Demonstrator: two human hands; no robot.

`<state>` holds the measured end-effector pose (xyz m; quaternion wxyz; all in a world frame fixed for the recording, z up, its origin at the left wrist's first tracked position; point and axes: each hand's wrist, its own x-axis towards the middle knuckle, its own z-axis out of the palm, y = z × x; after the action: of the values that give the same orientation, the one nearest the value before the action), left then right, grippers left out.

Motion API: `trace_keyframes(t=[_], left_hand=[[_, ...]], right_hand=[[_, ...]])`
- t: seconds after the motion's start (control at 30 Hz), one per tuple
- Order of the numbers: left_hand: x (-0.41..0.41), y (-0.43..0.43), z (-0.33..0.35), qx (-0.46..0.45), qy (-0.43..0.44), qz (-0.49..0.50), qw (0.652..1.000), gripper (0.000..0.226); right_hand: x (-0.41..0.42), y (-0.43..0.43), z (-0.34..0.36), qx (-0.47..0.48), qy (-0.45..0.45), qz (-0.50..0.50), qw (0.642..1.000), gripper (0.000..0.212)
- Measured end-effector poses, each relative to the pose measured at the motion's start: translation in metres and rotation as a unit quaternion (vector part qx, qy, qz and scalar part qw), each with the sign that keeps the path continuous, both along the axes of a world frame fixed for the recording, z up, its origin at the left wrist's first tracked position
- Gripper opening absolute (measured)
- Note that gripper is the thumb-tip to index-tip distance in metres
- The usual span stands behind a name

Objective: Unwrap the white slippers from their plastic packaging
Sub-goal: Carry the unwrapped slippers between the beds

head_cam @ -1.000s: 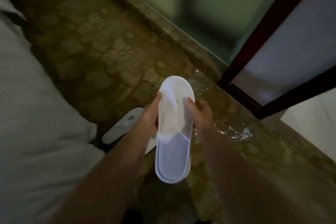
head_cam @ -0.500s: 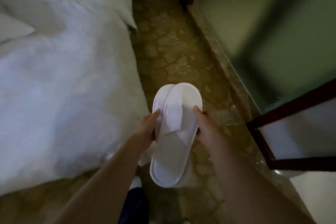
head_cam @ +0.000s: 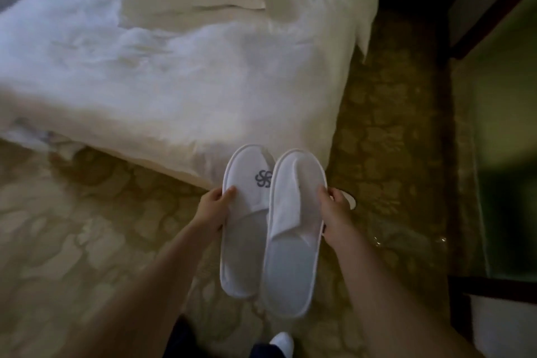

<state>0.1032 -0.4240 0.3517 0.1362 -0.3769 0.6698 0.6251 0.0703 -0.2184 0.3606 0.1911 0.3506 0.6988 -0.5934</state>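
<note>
- Patterned stone floor [head_cam: 386,131] runs beside a bed covered in a rumpled white duvet [head_cam: 180,67]; a dark-framed glass partition [head_cam: 494,125] stands at the right edge.
- 2 white slippers are held side by side above the floor, toes toward the bed, near its corner.
- Left hand [head_cam: 213,206] pinches the outer edge of the left slipper [head_cam: 247,227], thumb on the upper beside a grey logo.
- Right hand [head_cam: 334,212] grips the outer edge of the right slipper [head_cam: 293,241], which overlaps the other's inner edge.
- No plastic shows on either slipper, so the unwrapping looks done.
- They look light, thin and floppy; I would hold each at mid-length by the rim so the heel does not droop.
- Something glints on the floor at right [head_cam: 406,241]; I cannot tell whether it is wrapping.
- A white-clad foot [head_cam: 282,341] stands below the pair; nothing blocks the hands.
</note>
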Motion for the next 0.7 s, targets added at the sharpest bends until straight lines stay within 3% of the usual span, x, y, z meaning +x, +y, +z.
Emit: trace_keyframes(t=[0.1,0.37,0.5,0.7], left_hand=[[0.018,-0.061,0.004,-0.020,0.007,0.031,0.999,0.036],[0.082,-0.251,0.010,-0.034,0.020,0.126,0.991,0.037],[0.118,-0.355,0.008,-0.040,0.015,0.160,0.986,0.038],[0.180,-0.512,0.005,-0.069,0.009,0.216,0.974,0.036]], right_hand=[[0.000,-0.056,0.001,0.052,0.015,0.059,0.997,0.032],[0.018,-0.262,-0.012,0.070,0.062,0.213,0.973,0.018],[0.029,-0.373,-0.017,0.084,0.082,0.281,0.952,0.033],[0.053,-0.551,-0.022,0.055,0.078,0.351,0.932,0.020]])
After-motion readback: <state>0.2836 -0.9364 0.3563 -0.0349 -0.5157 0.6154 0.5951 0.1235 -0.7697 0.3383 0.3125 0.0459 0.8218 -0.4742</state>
